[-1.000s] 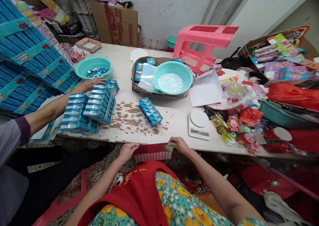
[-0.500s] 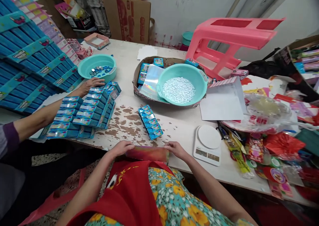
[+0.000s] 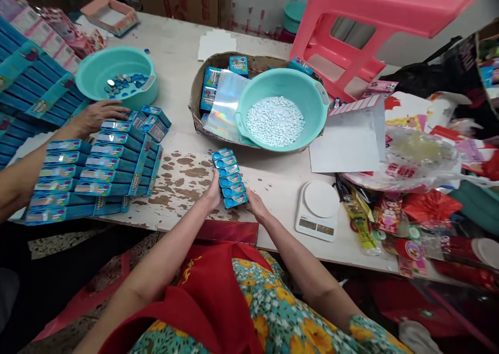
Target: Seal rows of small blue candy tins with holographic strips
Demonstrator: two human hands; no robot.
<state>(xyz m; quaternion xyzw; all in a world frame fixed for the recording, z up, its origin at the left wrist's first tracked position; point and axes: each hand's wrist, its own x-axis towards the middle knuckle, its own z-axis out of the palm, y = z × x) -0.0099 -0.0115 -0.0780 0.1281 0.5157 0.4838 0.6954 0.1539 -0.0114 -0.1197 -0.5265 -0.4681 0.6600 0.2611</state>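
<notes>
A short row of small blue candy boxes [image 3: 230, 179], each with a round hole at its near end, sits on the table in front of me. My left hand [image 3: 212, 194] holds its left side, thumb along the edge. At the lower right corner, my right hand [image 3: 256, 206] grips the other side, its fingers partly hidden. A shiny red strip [image 3: 228, 232] lies at the table edge between my forearms, with neither hand on it. Beyond the row stands a turquoise basin [image 3: 319, 109] of white candies, resting on a cardboard tray [image 3: 198, 115] with more blue boxes.
At left, a co-worker's hand [image 3: 97, 116] is beside stacked blue boxes [image 3: 105, 161] and a basin of blue and silver pieces [image 3: 150, 83]. A white scale [image 3: 317, 211], white paper [image 3: 343, 148], a pink stool [image 3: 343, 47] and cluttered packaging [image 3: 413, 156] occupy the right.
Both my hands have left the red strip and moved forward to the sides of the blue box row. The view has tilted down; the co-worker's hand stays near the left basin.
</notes>
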